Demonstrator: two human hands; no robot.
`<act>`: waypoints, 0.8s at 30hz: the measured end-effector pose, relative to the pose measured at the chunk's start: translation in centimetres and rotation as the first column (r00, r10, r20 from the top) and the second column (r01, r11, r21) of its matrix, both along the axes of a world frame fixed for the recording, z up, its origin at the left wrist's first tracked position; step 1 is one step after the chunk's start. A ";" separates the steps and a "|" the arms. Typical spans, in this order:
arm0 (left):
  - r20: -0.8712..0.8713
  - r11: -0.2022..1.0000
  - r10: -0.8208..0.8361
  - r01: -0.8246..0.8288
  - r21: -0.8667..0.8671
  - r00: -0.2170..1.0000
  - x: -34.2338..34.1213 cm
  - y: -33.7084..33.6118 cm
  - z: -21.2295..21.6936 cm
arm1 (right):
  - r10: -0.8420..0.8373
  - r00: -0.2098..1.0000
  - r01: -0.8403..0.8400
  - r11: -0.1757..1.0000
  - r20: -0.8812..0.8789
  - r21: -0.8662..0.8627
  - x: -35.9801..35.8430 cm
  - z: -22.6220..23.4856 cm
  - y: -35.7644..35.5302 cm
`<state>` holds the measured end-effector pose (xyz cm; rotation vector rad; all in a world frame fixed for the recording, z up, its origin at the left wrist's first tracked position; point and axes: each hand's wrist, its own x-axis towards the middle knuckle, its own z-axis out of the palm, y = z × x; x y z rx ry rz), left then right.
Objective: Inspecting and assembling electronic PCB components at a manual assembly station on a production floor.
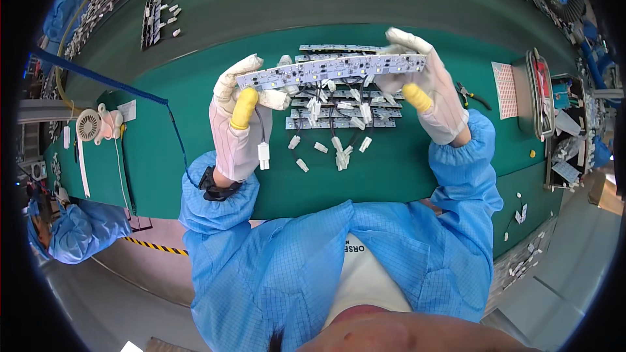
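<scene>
A long white LED circuit board strip (339, 68) is held up and slightly tilted between my gloved hands. My left hand (236, 111), with a yellow thumb cover, is closed around its left end. A lead with a white connector (263, 154) hangs below that hand. My right hand (438, 101), also with a yellow-covered thumb, supports the right end; its index finger stretches above the strip and other fingers are hidden behind it. Beneath lie several similar LED strips (306, 123) in rows on the green mat (297, 189), with black leads and white connectors (339, 156) spreading toward me.
Pliers (475, 96) lie right of my right hand, near a printed sheet (504, 90) and a metal tin (531, 94). On the left are a small fan (91, 124) and a blue coiled cord (107, 77). More strips (152, 23) rest on the far dark green belt (261, 6).
</scene>
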<state>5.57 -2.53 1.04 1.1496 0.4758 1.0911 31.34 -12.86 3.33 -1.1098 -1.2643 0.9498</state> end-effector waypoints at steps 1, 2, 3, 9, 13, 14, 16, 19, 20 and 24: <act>-0.003 1.000 0.005 -0.005 -0.003 1.000 -0.2 0.1 0.0 | -0.030 0.998 0.029 0.999 -0.053 -0.024 -0.2 0.3 -0.2; -0.080 0.999 -0.037 0.038 0.005 0.996 -0.4 0.3 -0.1 | -0.086 0.978 0.050 0.980 -0.188 -0.190 -0.4 1.4 -0.7; -0.156 0.997 -0.076 0.078 0.009 0.985 -0.6 0.4 0.0 | -0.079 0.978 0.042 0.980 -0.190 -0.194 -0.3 1.3 -0.9; -0.113 0.978 -0.104 0.122 0.168 0.988 -0.5 -0.1 0.9 | -0.210 0.967 0.193 0.973 -0.145 -0.126 -0.5 1.6 -1.1; -0.185 0.967 -0.099 0.138 0.215 0.978 -1.1 0.5 0.6 | -0.245 0.966 0.232 0.963 -0.082 -0.137 -0.7 1.6 -1.1; -0.196 0.950 -0.085 0.139 0.281 0.977 -1.2 0.6 0.4 | -0.246 0.966 0.233 0.962 -0.081 -0.140 -0.6 1.5 -1.2; -0.201 0.942 -0.069 0.130 0.309 0.977 -1.3 0.5 0.3 | -0.198 0.968 0.186 0.978 -0.155 -0.089 -0.5 1.4 -1.4; -0.193 0.935 -0.064 0.126 0.332 0.979 -1.2 0.3 0.4 | -0.233 0.965 0.218 0.969 -0.124 -0.118 -0.7 2.0 -1.6; -0.180 0.936 -0.071 0.128 0.327 0.981 -1.1 0.2 0.4 | -0.233 0.965 0.219 0.968 -0.124 -0.121 -0.7 2.0 -1.7; -0.113 0.989 0.034 -0.017 0.149 0.993 0.0 -0.5 0.4 | -0.248 0.969 0.245 0.964 -0.014 -0.101 -1.2 1.6 -1.9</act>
